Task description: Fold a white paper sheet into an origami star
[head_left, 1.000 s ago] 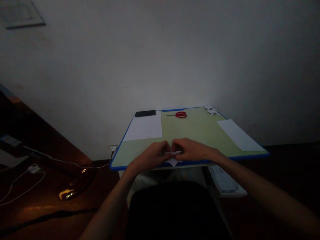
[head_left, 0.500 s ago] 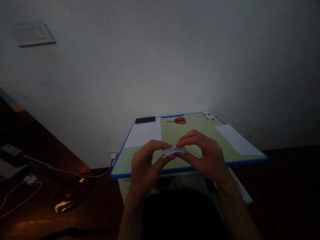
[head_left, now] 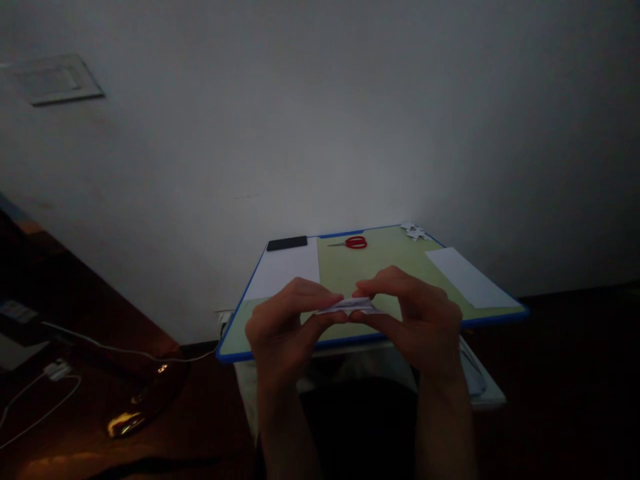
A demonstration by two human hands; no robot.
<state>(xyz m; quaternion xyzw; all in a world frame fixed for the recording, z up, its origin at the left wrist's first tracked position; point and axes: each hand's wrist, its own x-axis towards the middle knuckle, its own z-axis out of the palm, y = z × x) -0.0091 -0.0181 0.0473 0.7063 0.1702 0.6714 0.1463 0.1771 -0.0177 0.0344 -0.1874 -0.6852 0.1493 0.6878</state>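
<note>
A small piece of folded white paper (head_left: pixel 350 305) is held level between both hands above the near edge of the table. My left hand (head_left: pixel 293 327) pinches its left part, thumb below and fingers above. On the right side, my right hand (head_left: pixel 415 320) grips it the same way, the thumb tips almost touching. The fingers cover parts of the paper, so its full shape is hidden. Beyond the hands lie red-handled scissors (head_left: pixel 350 243), pointing left.
The green table (head_left: pixel 380 257) has a blue rim. On it are a white sheet (head_left: pixel 287 270) with a black phone-like slab (head_left: pixel 287 243), a paper strip (head_left: pixel 470 277) on the right and several small folded papers (head_left: pixel 415 231) at the far corner. A white cable (head_left: pixel 125 351) runs left.
Both hands have risen from the table edge with the folded paper and turned, so the thumbs are now underneath. The paper now appears flatter and wider. The view has shifted slightly.
</note>
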